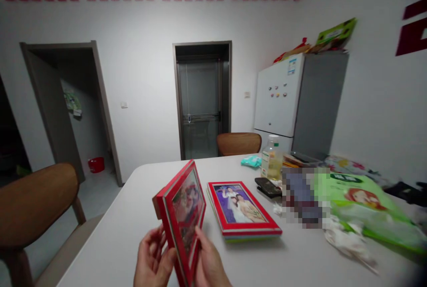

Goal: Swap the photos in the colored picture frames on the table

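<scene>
A red picture frame (183,216) stands tilted on edge above the white table (133,216), its photo side turned to the right. My left hand (153,256) grips its left edge, with the thumb near the front border and the fingers behind. On the frame's right side, my right hand (210,260) holds the lower part, its thumb against the photo. To the right, a second red frame with a wedding photo (242,207) lies face up on top of something with a green edge.
Right of the frames are a black phone (268,187), a bottle of yellowish liquid (271,158), a teal packet (251,161), a green bag (373,207) and crumpled tissue (348,238). Wooden chairs stand left (40,198) and behind the table (239,143).
</scene>
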### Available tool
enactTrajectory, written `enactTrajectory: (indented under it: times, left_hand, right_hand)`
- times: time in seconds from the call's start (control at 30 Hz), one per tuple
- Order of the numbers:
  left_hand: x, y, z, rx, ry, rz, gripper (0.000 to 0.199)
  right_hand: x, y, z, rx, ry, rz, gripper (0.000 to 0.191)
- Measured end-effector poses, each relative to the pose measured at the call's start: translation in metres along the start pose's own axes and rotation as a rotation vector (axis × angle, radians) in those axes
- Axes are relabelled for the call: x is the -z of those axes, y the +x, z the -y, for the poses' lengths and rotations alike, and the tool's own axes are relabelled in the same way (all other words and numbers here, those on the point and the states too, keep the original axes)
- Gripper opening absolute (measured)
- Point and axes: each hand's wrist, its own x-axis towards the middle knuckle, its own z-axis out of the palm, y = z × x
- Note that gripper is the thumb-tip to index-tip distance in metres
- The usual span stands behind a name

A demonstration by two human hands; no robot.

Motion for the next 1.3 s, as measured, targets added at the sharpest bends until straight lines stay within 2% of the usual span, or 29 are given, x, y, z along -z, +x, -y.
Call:
enactTrajectory:
  times: [0.03,0.1,0.2,0.27,0.33,0.4,0.47,0.57,0.67,0.83,0.93,1.03,1.3]
  left_hand:
    - [-0.008,0.004,-0.010,-0.029,-0.017,0.003,0.068]
    - [-0.026,0.010,-0.025,0.033,-0.032,0.100,0.072]
    - [-0.055,0.014,-0.024,0.135,-0.037,0.257,0.075]
    - [-0.075,0.016,-0.007,0.142,-0.040,0.326,0.075]
    - [-0.095,0.020,0.018,0.117,-0.017,0.368,0.070]
    - [-0.110,0.027,0.043,0.068,0.084,0.395,0.059]
    - [-0.120,0.034,0.062,0.024,0.276,0.398,0.051]
    - [-0.123,0.041,0.080,0.010,0.486,0.389,0.043]
    - [-0.120,0.040,0.090,0.039,0.503,0.409,0.043]
    - [-0.113,0.030,0.110,0.122,0.487,0.463,0.049]
    - [-0.103,0.033,0.116,0.097,0.552,0.409,0.055]
    - [-0.081,0.050,0.115,0.062,0.612,0.312,0.058]
    - [0.007,0.113,0.092,0.016,0.660,0.067,0.058]
  right_hand:
    - [0.004,0.001,0.020,0.037,-0.027,-0.023,0.037]
    - [0.016,0.003,0.066,0.097,-0.140,-0.048,0.035]
    - [0.038,0.012,0.133,0.077,-0.431,-0.057,0.031]
    - [0.053,0.022,0.169,0.050,-0.662,-0.077,0.028]
    - [0.071,0.034,0.193,0.061,-0.813,-0.119,0.026]
    - [0.089,0.046,0.207,0.085,-0.874,-0.161,0.023]
    - [0.107,0.057,0.214,0.112,-0.909,-0.196,0.020]
    - [0.127,0.065,0.215,0.151,-0.963,-0.229,0.018]
    - [0.136,0.060,0.212,0.159,-0.986,-0.219,0.020]
    - [0.143,0.038,0.202,0.113,-0.953,-0.183,0.030]
    - [0.140,0.035,0.188,0.116,-0.942,-0.178,0.035]
    - [0.126,0.047,0.164,0.132,-0.960,-0.163,0.039]
    - [0.067,0.112,0.082,0.139,-1.101,-0.097,0.037]
